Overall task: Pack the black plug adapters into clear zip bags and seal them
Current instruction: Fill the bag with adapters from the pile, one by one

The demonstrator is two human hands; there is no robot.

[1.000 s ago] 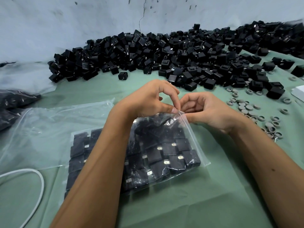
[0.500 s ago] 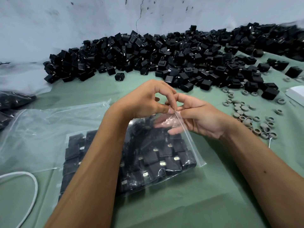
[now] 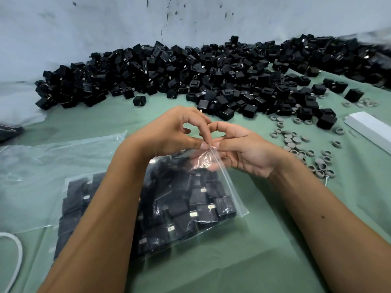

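A clear zip bag point(image 3: 227, 191) full of black plug adapters point(image 3: 196, 206) lies on the green table cover in front of me. My left hand point(image 3: 169, 132) pinches the bag's top corner between thumb and fingers. My right hand point(image 3: 243, 149) pinches the same corner of the zip strip from the other side, its lower fingers showing through the plastic. My left forearm hides part of the bag. A big heap of loose black plug adapters point(image 3: 211, 70) runs along the wall at the back.
Several empty clear bags point(image 3: 42, 166) lie at the left. Small grey rings point(image 3: 296, 142) are scattered at the right. A white box point(image 3: 370, 130) lies at the right edge, a white cable point(image 3: 14, 250) at the lower left, dark filled bags point(image 3: 8, 132) at the far left.
My right hand's fingers slid down behind the bag's top corner while both hands kept pinching the zip strip. The bag's right edge has lifted and stretched slightly.
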